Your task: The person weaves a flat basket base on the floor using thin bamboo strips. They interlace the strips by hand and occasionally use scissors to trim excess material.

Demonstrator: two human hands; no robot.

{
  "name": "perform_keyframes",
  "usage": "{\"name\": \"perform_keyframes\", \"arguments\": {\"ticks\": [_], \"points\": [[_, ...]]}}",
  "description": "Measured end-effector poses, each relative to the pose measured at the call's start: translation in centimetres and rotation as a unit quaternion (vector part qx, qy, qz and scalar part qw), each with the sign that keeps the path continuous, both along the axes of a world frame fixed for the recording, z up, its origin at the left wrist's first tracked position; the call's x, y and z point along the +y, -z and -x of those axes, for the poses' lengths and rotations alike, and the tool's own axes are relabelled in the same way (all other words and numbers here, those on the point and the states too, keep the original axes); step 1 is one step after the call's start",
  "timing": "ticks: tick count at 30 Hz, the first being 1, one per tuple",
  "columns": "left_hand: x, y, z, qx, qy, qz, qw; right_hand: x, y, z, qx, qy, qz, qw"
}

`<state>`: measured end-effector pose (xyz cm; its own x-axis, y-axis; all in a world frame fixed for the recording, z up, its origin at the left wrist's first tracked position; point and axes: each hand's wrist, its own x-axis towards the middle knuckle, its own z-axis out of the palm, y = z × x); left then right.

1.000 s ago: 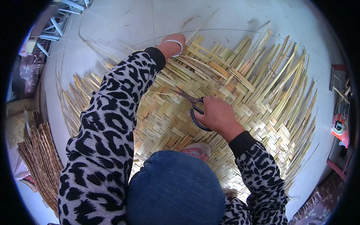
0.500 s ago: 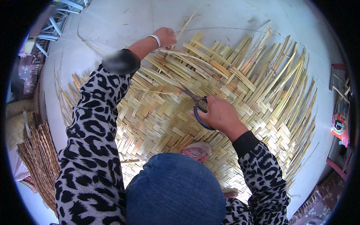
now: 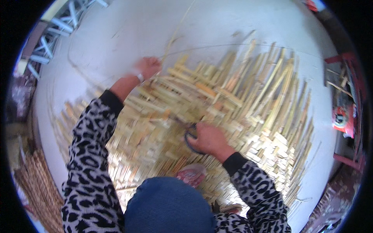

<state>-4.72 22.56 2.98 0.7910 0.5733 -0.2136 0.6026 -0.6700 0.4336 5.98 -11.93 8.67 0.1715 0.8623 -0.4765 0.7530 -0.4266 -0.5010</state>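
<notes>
A woven mat of pale, flat plant strips (image 3: 143,136) spreads under my hands, its loose strip ends fanning out along the far and right sides. My left hand (image 3: 149,68), blurred by motion, is closed at the far left edge of the mat. From its fingers a long thin strip (image 3: 175,37) runs up and away over the floor. My right hand (image 3: 211,139) grips dark-handled scissors (image 3: 188,141) low over the middle of the mat. Their blades point up and left, smeared and hard to make out against the weave.
A blue denim rounded shape (image 3: 169,206) fills the bottom middle, beside a pink-covered foot (image 3: 192,174) on the mat. Brown stalks (image 3: 39,182) lie at the left. Pale metal legs (image 3: 60,27) stand far left; a dark red frame (image 3: 349,161) stands right, near a red package (image 3: 345,120).
The whole view has shifted, so mat and hands appear lower and further left. My left hand has drawn slightly nearer with the thin strip. The scissors stay in my right hand.
</notes>
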Motion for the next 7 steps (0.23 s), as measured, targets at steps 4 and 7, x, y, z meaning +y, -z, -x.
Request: {"name": "perform_keyframes", "arguments": {"ticks": [4,7], "points": [[-1.0,-0.8,-0.7,-0.107,-0.042,0.078,0.99,-2.8,0.1,-0.3,0.01,0.035,-0.013,0.999],[-0.3,-1.5,-2.0,-0.08,-0.036,0.029,0.996,-5.1,0.6,-0.3,-0.007,0.034,-0.01,0.999]]}}
